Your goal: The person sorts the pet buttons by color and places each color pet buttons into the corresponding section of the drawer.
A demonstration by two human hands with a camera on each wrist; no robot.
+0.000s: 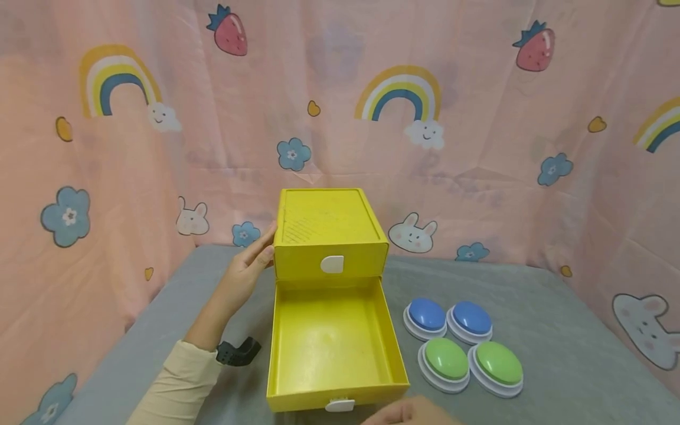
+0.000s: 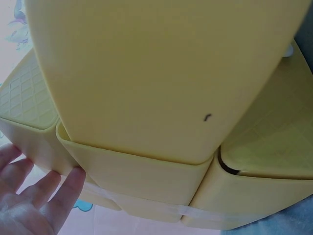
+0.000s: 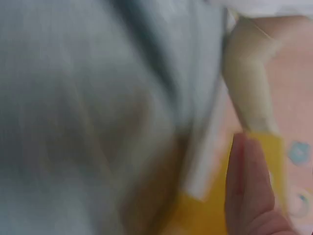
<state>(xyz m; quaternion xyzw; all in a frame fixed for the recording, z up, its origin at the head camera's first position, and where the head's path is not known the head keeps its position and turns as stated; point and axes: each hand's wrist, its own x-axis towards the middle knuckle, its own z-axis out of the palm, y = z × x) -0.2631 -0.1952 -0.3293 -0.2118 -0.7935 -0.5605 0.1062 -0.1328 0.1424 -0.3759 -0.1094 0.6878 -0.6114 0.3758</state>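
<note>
A yellow two-drawer box stands on the grey table. Its lower drawer is pulled far out, and the upper drawer sits closed. Both drawers have white tab handles. My left hand rests along the box's left side, its fingers reaching toward the back. In the left wrist view, the fingers touch the yellow wall with their tips. My right hand is just in front of the lower drawer's front, mostly cut off by the frame's bottom edge. The right wrist view shows its fingers straight and together, holding nothing visible.
Right of the box stand two blue push buttons and two green push buttons, all on white bases. A pink patterned curtain surrounds the table. A black strap device sits at the left wrist.
</note>
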